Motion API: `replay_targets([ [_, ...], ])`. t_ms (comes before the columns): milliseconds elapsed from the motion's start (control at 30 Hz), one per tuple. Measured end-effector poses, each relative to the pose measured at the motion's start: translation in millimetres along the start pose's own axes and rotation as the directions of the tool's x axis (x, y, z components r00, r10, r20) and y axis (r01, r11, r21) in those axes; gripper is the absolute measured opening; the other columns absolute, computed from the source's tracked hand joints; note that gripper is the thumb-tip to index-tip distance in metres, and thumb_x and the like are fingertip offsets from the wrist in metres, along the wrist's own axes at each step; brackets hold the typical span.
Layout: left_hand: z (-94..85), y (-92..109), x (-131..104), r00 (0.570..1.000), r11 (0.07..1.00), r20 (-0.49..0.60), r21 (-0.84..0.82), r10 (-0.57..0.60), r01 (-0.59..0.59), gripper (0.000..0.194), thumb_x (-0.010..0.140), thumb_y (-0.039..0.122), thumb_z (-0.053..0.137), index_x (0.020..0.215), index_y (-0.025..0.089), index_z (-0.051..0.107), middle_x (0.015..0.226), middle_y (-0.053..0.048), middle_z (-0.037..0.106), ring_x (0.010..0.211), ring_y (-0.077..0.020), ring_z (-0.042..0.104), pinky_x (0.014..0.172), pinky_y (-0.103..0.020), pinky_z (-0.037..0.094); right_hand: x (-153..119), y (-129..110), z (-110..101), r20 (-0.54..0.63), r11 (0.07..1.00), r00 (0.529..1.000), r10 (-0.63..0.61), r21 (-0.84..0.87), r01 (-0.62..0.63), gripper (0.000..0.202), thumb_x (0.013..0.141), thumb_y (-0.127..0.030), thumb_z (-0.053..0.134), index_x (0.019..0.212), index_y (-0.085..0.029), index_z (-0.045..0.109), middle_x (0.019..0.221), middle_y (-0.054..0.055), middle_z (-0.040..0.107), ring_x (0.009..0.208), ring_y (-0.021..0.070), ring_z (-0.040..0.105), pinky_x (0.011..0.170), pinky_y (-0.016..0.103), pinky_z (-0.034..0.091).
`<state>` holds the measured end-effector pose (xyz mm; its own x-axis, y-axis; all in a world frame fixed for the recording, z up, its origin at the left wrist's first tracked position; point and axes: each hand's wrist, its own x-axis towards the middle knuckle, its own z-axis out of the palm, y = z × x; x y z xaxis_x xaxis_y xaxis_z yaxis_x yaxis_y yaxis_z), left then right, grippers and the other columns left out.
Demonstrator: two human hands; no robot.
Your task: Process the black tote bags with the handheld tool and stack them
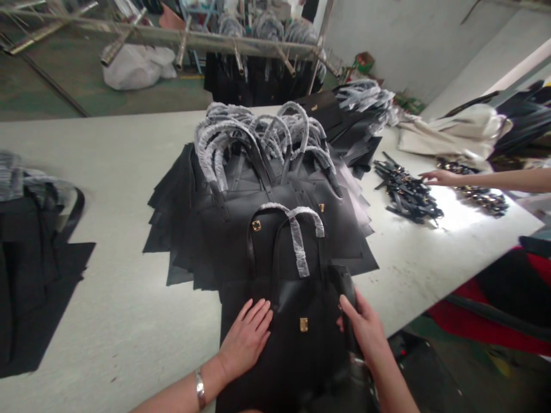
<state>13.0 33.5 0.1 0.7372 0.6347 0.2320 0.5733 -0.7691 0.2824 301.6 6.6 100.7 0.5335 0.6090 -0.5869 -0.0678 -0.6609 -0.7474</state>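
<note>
In the head view, a black bag panel [288, 355] lies in front of me with a small gold lock plate [303, 324] on it. Its two handles [275, 264] loop away from me, partly wrapped in clear plastic. My left hand [248, 335] rests flat on the panel, fingers stretched out. On the panel's right side, my right hand [364, 321] is closed around a long black object [346, 295]; its kind is unclear, and its lower part is dark and blurred. Beyond lies a fanned stack of black bag panels [193, 229] with plastic-wrapped handles [210, 149].
More black panels [30, 287] lie at the left. At the right, another person's hand [441, 178] touches a pile of black straps [407, 192] with metal fittings. Beige cloth [456, 135] lies behind. A metal rack [172, 37] stands beyond the white table [129, 321].
</note>
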Motion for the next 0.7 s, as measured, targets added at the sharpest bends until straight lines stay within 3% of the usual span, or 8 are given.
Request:
replay_targets([
  [100, 0.5, 1.1, -2.7, 1.0, 0.999, -0.003, -0.038, -0.017, 0.016, 0.035, 0.097, 0.022, 0.048, 0.13, 0.015, 0.057, 0.14, -0.011, 0.056, 0.133, -0.0253, 0.048, 0.115, -0.048, 0.036, -7.1, 1.9, -15.1, -0.102, 0.999, 0.994, -0.029, -0.037, 0.026, 0.089, 0.07, -0.064, 0.07, 0.142, -0.016, 0.048, 0.053, -0.003, 0.062, 0.05, 0.0187, 0.057, 0.045, 0.026, 0.043],
  [200, 2.0, 0.3, -7.3, 0.998, 0.992, 0.0, -0.118, -0.055, 0.055, 0.033, 0.097, 0.018, 0.046, 0.129, 0.014, 0.055, 0.138, -0.012, 0.056, 0.132, -0.0244, 0.049, 0.114, -0.049, 0.038, -20.2, 17.5, -30.4, -0.032, 0.995, 0.999, 0.029, -0.096, -0.032, 0.098, 0.066, -0.069, 0.071, 0.145, -0.018, 0.045, 0.052, -0.003, 0.062, 0.051, 0.0205, 0.058, 0.045, 0.027, 0.043],
  [267, 3.4, -4.9, -7.0, 0.988, 0.975, -0.043, -0.175, -0.148, 0.139, 0.032, 0.098, 0.017, 0.043, 0.129, 0.014, 0.052, 0.137, -0.014, 0.056, 0.13, -0.0226, 0.051, 0.111, -0.046, 0.043, -26.7, 32.0, -35.3, 0.01, 0.989, 0.998, 0.066, -0.132, -0.064, 0.101, 0.065, -0.071, 0.071, 0.147, -0.017, 0.044, 0.051, -0.003, 0.062, 0.053, 0.0219, 0.06, 0.048, 0.029, 0.047],
  [367, 3.9, -22.3, 3.0, 0.921, 0.921, -0.134, -0.199, -0.365, 0.336, 0.037, 0.098, 0.021, 0.043, 0.135, 0.015, 0.044, 0.139, -0.016, 0.051, 0.13, -0.0244, 0.05, 0.106, -0.045, 0.047, -32.4, 54.7, -32.4, 0.046, 0.987, 0.997, 0.065, -0.153, -0.057, 0.107, 0.065, -0.074, 0.07, 0.148, -0.014, 0.041, 0.059, -0.001, 0.067, 0.059, 0.0226, 0.064, 0.056, 0.03, 0.051],
  [433, 1.5, -37.0, 14.9, 0.875, 0.882, -0.139, -0.17, -0.463, 0.439, 0.043, 0.096, 0.027, 0.048, 0.137, 0.016, 0.042, 0.137, -0.016, 0.051, 0.126, -0.0283, 0.051, 0.105, -0.049, 0.046, -34.7, 68.2, -25.2, 0.127, 0.99, 0.991, 0.032, -0.138, -0.015, 0.112, 0.07, -0.075, 0.064, 0.153, -0.009, 0.03, 0.055, -0.001, 0.065, 0.054, 0.0212, 0.061, 0.053, 0.029, 0.05],
  [500, -1.4, -51.0, 27.4, 0.856, 0.858, -0.088, -0.134, -0.509, 0.497, 0.046, 0.091, 0.032, 0.055, 0.133, 0.016, 0.047, 0.128, -0.015, 0.056, 0.118, -0.0312, 0.055, 0.102, -0.051, 0.046, -33.5, 79.7, -16.6, 0.216, 0.991, 0.976, -0.028, -0.121, 0.055, 0.112, 0.073, -0.076, 0.06, 0.154, -0.006, 0.026, 0.049, -0.002, 0.061, 0.048, 0.0205, 0.06, 0.048, 0.028, 0.048],
  [600, -3.4, -68.1, 41.3, 0.853, 0.843, 0.024, -0.136, -0.522, 0.52, 0.046, 0.081, 0.036, 0.063, 0.123, 0.017, 0.055, 0.116, -0.012, 0.061, 0.108, -0.0323, 0.058, 0.097, -0.048, 0.047, -23.8, 92.0, -7.9, 0.161, 0.975, 0.974, -0.161, -0.13, 0.182, 0.105, 0.077, -0.074, 0.054, 0.154, -0.007, 0.028, 0.05, -0.001, 0.063, 0.043, 0.0205, 0.06, 0.044, 0.028, 0.047],
  [700, -6.3, -78.4, 47.0, 0.835, 0.805, 0.107, -0.226, -0.539, 0.549, 0.038, 0.076, 0.04, 0.065, 0.109, 0.022, 0.059, 0.109, -0.008, 0.064, 0.102, -0.0299, 0.06, 0.093, -0.043, 0.048, -16.2, 98.8, -6.3, 0.11, 0.947, 0.966, -0.234, -0.2, 0.252, 0.095, 0.08, -0.067, 0.054, 0.153, -0.009, 0.033, 0.072, 0.006, 0.075, 0.054, 0.0239, 0.068, 0.054, 0.031, 0.055],
])
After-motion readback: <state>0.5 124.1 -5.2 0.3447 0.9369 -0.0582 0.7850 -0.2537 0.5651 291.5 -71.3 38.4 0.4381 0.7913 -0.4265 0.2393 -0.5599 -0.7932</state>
